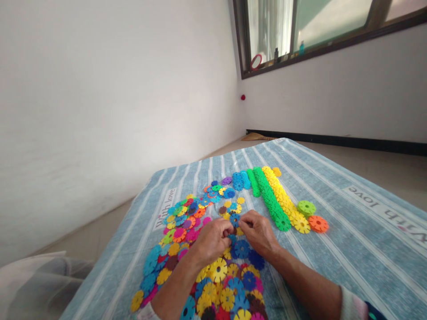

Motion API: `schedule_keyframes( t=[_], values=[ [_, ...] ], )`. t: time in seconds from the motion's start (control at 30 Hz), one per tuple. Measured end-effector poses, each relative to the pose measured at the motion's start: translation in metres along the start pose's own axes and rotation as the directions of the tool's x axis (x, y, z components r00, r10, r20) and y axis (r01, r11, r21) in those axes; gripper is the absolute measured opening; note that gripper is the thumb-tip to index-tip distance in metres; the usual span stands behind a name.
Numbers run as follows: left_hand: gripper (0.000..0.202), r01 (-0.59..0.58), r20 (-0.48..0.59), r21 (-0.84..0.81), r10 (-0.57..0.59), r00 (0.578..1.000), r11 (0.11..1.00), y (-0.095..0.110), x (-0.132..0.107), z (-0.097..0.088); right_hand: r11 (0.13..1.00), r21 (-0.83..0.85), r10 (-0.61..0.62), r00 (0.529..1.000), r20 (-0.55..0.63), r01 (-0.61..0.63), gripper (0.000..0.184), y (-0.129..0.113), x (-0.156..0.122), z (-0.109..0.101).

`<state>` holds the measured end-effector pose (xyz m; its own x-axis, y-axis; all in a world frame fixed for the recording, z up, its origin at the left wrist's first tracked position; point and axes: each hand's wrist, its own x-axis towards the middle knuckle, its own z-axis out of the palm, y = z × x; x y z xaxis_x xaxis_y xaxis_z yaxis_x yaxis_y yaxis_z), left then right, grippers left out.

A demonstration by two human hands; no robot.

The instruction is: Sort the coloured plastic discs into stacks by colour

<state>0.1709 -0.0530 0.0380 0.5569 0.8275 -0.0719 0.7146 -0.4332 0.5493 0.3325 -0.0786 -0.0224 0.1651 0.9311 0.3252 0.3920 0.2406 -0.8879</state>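
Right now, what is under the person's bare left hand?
Multicoloured, round, notched plastic discs show around the bare left hand; whatever lies directly beneath its palm is covered.

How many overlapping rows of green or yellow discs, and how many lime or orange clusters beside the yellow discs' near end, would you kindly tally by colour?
Green rows, one long and one short: 2
Yellow row: 1
Lime cluster: 1
Orange cluster: 1
Total: 5

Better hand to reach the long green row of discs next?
Likely the right hand: it's nearer the long green row of notched plastic discs. The left hand is farther off, over the loose multicoloured plastic discs.
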Motion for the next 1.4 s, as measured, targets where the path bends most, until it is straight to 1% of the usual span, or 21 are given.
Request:
schedule_keyframes(
  t=[0.07, 0.17, 0.23, 0.3, 0.43, 0.57, 0.67, 0.73, 0.87, 1.03, 1.2, 1.4],
  values=[
    [0.011, 0.012, 0.01, -0.048, -0.011, 1.0, 0.999, -0.001, 0.0, -0.001, 1.0, 0.001, 0.002, 1.0, -0.002, -0.002, 0.024, 0.0, 0.0, 0.0],
    [0.004, 0.061, 0.036, -0.129, -0.057, 0.998, 0.99, -0.002, 0.002, -0.007, 1.0, -0.002, -0.001, 1.0, -0.001, 0.001, 0.024, 0.0, 0.0, 0.0],
    [0.005, 0.09, 0.03, -0.175, -0.086, 0.996, 0.98, 0.0, 0.004, -0.013, 1.0, -0.002, 0.0, 1.0, 0.002, 0.0, 0.024, -0.001, 0.0, 0.0],
    [0.007, 0.09, -0.002, -0.201, -0.092, 0.996, 0.975, 0.002, 0.007, -0.021, 1.0, 0.002, 0.004, 1.0, 0.005, -0.004, 0.024, -0.002, 0.0, 0.0],
    [0.009, 0.04, -0.091, -0.199, -0.059, 0.994, 0.979, 0.005, 0.017, -0.034, 1.0, -0.009, -0.002, 1.0, 0.009, 0.002, 0.026, -0.003, 0.0, 0.0],
    [0.011, 0.019, -0.136, -0.161, -0.041, 0.99, 0.987, 0.005, 0.038, -0.039, 0.999, -0.03, -0.023, 1.0, 0.007, 0.023, 0.025, -0.004, 0.0, 0.002],
    [0.011, 0.003, -0.172, -0.105, -0.021, 0.985, 0.994, 0.003, 0.063, -0.037, 0.999, -0.043, -0.026, 1.0, 0.003, 0.026, 0.023, -0.004, 0.0, 0.005],
    [0.011, 0.02, -0.184, -0.051, -0.03, 0.982, 0.998, 0.003, 0.083, -0.034, 0.998, -0.053, -0.027, 1.0, 0.001, 0.027, 0.024, -0.004, 0.001, 0.006],
    [0.017, 0.065, -0.222, 0.127, -0.035, 0.974, 0.99, 0.006, 0.121, -0.023, 0.998, -0.061, -0.031, 0.999, 0.013, 0.032, 0.025, -0.004, 0.001, 0.008],
    [0.024, 0.067, -0.24, 0.186, -0.021, 0.97, 0.98, 0.014, 0.156, -0.01, 0.997, -0.059, -0.049, 0.999, 0.015, 0.05, 0.026, -0.003, 0.002, 0.009],
    [0.027, 0.059, -0.252, 0.228, 0.001, 0.968, 0.972, 0.02, 0.177, -0.001, 0.995, -0.072, -0.062, 0.998, 0.024, 0.064, 0.026, -0.002, 0.003, 0.009],
    [0.022, 0.023, -0.244, 0.272, 0.046, 0.969, 0.962, 0.019, 0.185, 0.006, 0.996, -0.068, -0.062, 0.998, 0.021, 0.063, 0.024, -0.002, 0.003, 0.009]
  ],
)
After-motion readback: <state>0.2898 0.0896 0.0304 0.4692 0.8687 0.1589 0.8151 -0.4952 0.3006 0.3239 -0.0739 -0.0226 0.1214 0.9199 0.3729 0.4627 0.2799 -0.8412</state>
